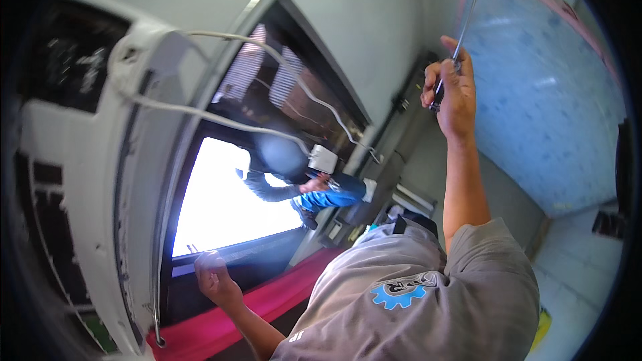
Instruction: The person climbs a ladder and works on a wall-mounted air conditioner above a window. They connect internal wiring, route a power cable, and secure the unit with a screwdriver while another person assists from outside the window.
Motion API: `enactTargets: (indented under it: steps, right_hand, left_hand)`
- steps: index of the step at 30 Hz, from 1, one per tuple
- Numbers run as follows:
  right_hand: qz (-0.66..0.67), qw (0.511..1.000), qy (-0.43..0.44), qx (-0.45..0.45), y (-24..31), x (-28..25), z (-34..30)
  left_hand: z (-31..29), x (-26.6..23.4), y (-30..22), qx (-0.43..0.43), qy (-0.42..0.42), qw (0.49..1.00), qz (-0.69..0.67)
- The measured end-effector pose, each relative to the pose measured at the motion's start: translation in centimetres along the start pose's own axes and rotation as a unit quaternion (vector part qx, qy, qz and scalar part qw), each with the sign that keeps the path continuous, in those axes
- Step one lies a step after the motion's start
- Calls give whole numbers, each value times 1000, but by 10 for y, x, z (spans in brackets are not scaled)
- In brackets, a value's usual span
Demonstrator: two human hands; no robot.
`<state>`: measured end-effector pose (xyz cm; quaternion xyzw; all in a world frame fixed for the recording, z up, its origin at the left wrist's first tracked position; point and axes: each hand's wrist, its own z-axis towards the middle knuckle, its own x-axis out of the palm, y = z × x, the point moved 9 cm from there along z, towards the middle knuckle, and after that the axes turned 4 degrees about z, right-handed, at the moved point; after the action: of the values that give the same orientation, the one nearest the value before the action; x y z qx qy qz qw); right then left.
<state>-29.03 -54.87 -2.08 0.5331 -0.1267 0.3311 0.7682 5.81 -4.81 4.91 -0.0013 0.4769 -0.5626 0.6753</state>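
Observation:
My right hand is raised at the upper right, its fingers closed around the dark handle of a screwdriver. The long metal shaft points upward, away from anything else. Lower down on the left, my left hand has its fingers curled together in front of the window's lower frame. Whatever it may pinch is too small to make out. To the left of that hand stands a large white appliance housing with dark openings in it. A white cable runs from the housing to a small white box.
Another person in a dark sleeve and blue jeans shows beside the bright window. A red-pink cloth hangs below. A blue mattress with pink edging leans at the right. Pale tiled floor lies beneath it.

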Motion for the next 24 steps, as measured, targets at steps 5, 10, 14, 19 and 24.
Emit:
enactTargets:
  steps: [5, 10, 14, 19, 24]
  right_hand:
    - [-93, 973, -173, 122, -32, -157, -87]
    - [-215, 862, -309, 339, -106, -268, -262]
    - [-166, 793, -348, 471, -163, -294, -378]
    - [-79, 778, -299, 547, -287, -301, -441]
    - [-86, 756, -339, 553, -442, -354, -465]
  left_hand:
    - [-23, 111, -42, 32, 203, 978, 37]
    - [-124, 251, -46, 78, 516, 852, -39]
    - [-218, 337, 15, 53, 627, 775, -58]
    - [-338, 432, 149, -12, 694, 719, 2]
    - [-428, 517, 267, -76, 757, 642, 97]
